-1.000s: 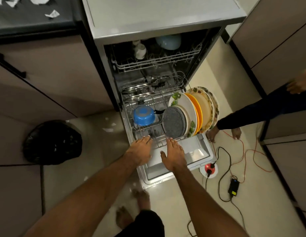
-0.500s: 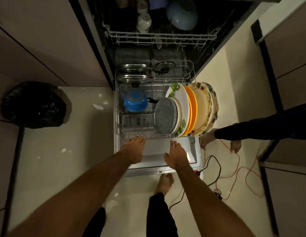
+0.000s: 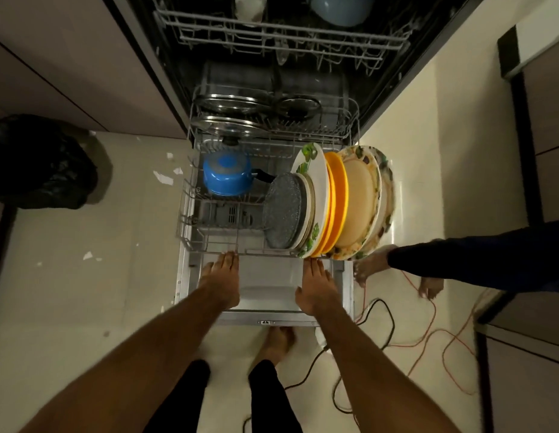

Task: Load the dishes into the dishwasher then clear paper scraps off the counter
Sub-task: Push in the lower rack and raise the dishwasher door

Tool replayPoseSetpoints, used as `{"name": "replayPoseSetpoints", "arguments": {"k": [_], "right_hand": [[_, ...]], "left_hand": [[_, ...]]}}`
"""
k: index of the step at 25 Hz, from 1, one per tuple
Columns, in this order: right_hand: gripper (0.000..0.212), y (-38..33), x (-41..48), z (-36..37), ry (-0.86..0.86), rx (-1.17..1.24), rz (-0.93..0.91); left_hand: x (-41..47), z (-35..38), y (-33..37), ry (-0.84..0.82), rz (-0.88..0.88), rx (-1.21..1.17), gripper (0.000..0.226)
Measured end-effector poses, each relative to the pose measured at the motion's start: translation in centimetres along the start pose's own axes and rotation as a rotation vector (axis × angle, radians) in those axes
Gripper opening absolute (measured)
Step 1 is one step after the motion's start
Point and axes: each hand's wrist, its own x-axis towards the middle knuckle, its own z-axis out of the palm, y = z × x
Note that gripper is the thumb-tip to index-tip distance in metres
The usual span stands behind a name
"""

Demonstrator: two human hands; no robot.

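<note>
Slid inward, rack bears upright plates; straight-fingered left hand, right hand push it.

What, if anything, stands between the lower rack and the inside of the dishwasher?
Nothing visible. The left hand and right hand touch the lower rack at its front; the dishwasher tub behind it looks unobstructed.

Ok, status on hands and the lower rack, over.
Left hand, right hand open, fingertips at lower rack front rail. Rack out, holds plates, blue pot. Cables and another person's foot beside door.
</note>
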Motion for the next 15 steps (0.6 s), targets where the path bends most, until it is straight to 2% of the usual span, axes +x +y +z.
{"name": "replayPoseSetpoints", "arguments": {"k": [7, 15], "right_hand": [[0.097, -0.2, -0.2, 2.2, 0.064, -0.048, 0.023], [0.096, -0.1, 3.2, 0.9, 0.161, -0.116, 0.005]], "left_hand": [[-0.1, 2.9, 1.1, 0.029, -0.081, -0.087, 0.126], [2.2, 2.1, 1.1, 0.147, -0.113, -0.146, 0.125]]}}
